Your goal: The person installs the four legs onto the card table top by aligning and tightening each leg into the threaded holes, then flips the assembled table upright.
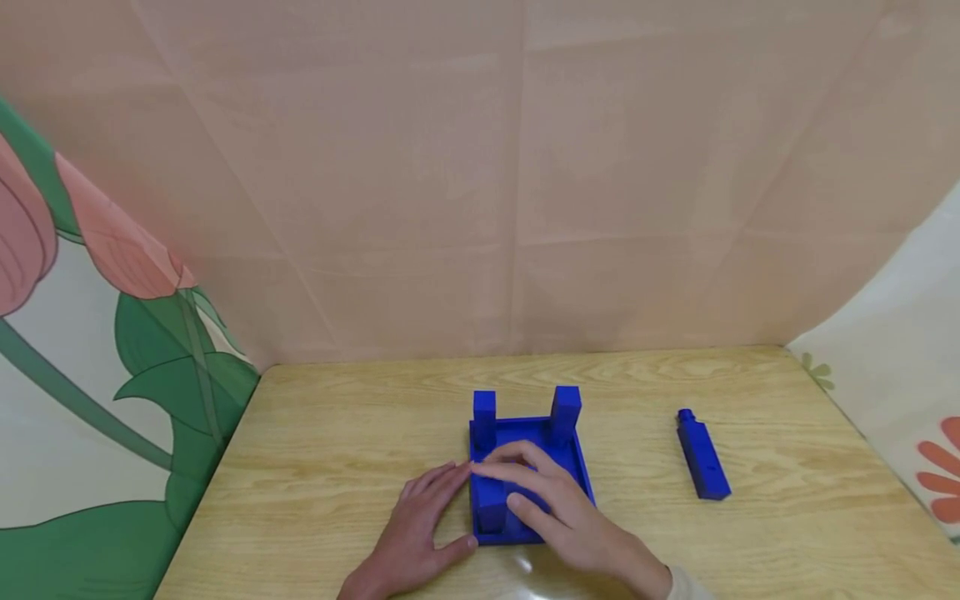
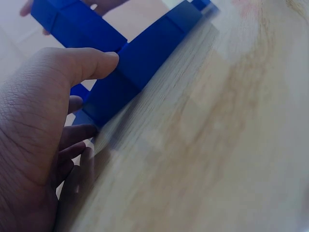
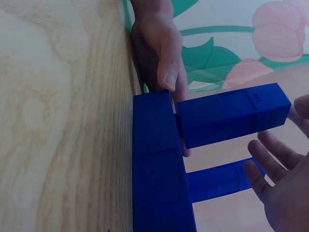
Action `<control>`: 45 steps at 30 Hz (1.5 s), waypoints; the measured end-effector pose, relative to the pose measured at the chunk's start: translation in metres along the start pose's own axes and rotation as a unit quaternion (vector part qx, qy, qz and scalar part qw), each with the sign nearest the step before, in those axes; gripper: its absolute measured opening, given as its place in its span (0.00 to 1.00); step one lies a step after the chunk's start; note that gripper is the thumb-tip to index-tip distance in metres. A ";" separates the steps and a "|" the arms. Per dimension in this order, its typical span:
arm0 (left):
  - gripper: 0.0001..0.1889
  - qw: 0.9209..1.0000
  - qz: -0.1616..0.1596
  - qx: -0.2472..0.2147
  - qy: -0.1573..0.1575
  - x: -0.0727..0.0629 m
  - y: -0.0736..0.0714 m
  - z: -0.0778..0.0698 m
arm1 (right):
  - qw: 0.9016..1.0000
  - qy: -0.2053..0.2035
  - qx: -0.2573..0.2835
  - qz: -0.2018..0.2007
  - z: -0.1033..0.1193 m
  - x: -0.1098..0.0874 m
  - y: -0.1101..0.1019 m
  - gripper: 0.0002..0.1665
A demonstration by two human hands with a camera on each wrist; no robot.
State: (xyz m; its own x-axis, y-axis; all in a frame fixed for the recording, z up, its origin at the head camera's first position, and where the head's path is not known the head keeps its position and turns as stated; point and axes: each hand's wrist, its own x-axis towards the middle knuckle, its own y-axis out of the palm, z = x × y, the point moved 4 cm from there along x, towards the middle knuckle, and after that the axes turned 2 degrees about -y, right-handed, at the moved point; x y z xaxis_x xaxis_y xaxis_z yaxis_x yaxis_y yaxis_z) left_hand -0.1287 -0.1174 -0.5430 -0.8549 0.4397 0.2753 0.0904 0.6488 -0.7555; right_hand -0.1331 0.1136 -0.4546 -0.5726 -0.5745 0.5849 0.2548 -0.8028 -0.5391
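A blue square tray-like piece [image 1: 517,537] lies on the table with three blue posts standing up from it. They are the front-left post [image 1: 491,512], the back-left post [image 1: 484,415] and the back-right post [image 1: 566,412]. My left hand [image 1: 416,529] rests at the tray's left side, fingers straight, with its thumb against the front-left corner. Over the front-left post reaches my right hand [image 1: 566,510], its fingers extended and spread. In the right wrist view, that hand [image 3: 289,188] is beside the top of the post [image 3: 231,115], with a gap showing between them.
To the right, a loose blue post [image 1: 703,458] with a narrow knobbed end lies on the wooden table [image 1: 315,450]. Behind the table hangs a plain pinkish cloth [image 1: 390,183], and flower-patterned cloths stand at the left and right sides.
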 end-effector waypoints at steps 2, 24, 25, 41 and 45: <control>0.47 1.000 0.004 -0.003 -0.004 0.000 0.000 0.000 | 1.000 0.002 -0.003 0.009 -0.001 0.000 0.000 0.33; 0.46 1.000 0.012 -0.003 -0.009 0.001 0.001 0.000 | 0.996 0.076 -0.026 -0.034 -0.004 -0.003 0.004 0.24; 0.46 1.000 0.010 0.000 -0.007 0.001 0.001 -0.001 | 0.996 0.078 -0.028 -0.030 -0.004 -0.003 0.004 0.25; 0.45 1.000 0.000 0.013 0.007 0.000 0.000 -0.002 | 0.999 0.040 -0.022 0.017 -0.002 -0.002 0.001 0.25; 0.45 1.000 -0.008 0.023 0.014 0.000 -0.001 -0.003 | 0.998 0.052 -0.026 0.004 -0.003 -0.002 0.001 0.24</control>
State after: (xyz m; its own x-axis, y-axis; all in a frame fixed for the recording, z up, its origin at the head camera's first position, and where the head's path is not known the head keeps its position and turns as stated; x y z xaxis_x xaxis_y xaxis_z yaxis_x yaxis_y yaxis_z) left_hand -0.1271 -0.1164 -0.5410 -0.8413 0.4472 0.3036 0.0533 0.6276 -0.7767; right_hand -0.1339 0.1147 -0.4582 -0.6486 -0.5598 0.5157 0.2209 -0.7868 -0.5763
